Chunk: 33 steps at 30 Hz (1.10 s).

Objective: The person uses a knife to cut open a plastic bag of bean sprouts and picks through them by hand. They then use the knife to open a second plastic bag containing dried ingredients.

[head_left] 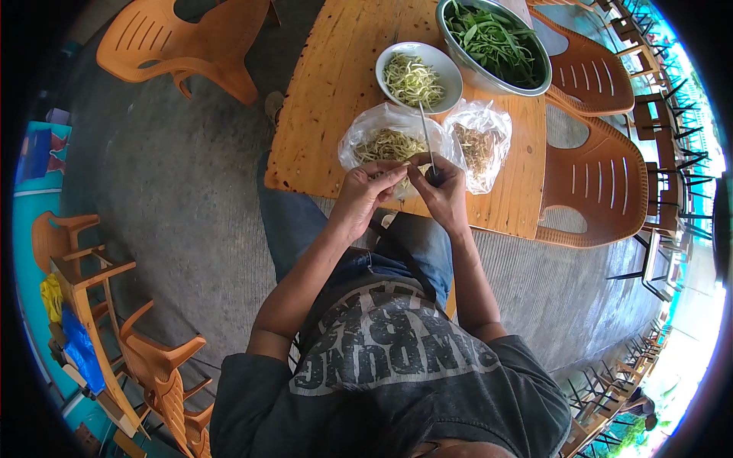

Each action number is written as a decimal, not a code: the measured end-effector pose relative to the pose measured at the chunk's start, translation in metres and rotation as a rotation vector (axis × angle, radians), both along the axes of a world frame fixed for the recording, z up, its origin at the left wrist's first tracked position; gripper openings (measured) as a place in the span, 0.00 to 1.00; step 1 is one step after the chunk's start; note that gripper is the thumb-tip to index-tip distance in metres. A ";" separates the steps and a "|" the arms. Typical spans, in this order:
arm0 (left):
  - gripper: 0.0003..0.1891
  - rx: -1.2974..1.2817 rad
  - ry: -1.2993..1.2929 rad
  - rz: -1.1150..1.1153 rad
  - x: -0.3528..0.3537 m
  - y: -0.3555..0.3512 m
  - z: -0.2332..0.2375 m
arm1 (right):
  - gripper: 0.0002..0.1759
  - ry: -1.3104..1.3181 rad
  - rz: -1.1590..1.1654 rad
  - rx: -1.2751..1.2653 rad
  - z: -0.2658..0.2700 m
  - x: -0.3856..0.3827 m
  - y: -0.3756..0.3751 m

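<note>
My right hand point(445, 195) is closed round the dark handle of a knife point(426, 139), its thin blade pointing away from me. The fingertips of my left hand point(365, 192) are pinched together and meet the right fingertips, at what looks like a pale bean sprout, mostly hidden by the fingers. Just beyond my hands lies an open clear plastic bag point(353, 140) of bean sprouts point(388, 143). To its right, a second plastic bag point(498, 131) holds thin brownish scraps point(475, 145). Behind them, a white bowl point(452, 79) contains paler sprouts point(412, 79).
A metal basin point(544, 70) of green leaves point(492, 42) stands at the far right of the wooden table point(317, 114). Orange plastic chairs point(588, 179) line its right side, and another chair point(179, 42) stands off to the left. My legs point(294, 221) are under the near edge.
</note>
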State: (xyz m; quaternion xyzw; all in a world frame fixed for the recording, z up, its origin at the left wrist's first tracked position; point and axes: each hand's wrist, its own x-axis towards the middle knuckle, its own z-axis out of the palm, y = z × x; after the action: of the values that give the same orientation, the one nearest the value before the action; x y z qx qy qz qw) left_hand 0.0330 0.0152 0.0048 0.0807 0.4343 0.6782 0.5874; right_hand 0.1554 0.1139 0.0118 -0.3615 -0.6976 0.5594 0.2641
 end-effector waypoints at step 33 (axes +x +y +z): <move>0.03 0.013 -0.027 0.178 0.009 0.007 0.007 | 0.23 0.123 0.187 -0.196 0.025 0.014 -0.021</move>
State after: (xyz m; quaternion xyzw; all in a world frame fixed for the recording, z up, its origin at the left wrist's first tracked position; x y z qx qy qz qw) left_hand 0.0424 0.0220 0.0120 0.0364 0.4275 0.7314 0.5301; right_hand 0.1693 0.0930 0.0370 -0.2841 -0.6527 0.6682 0.2164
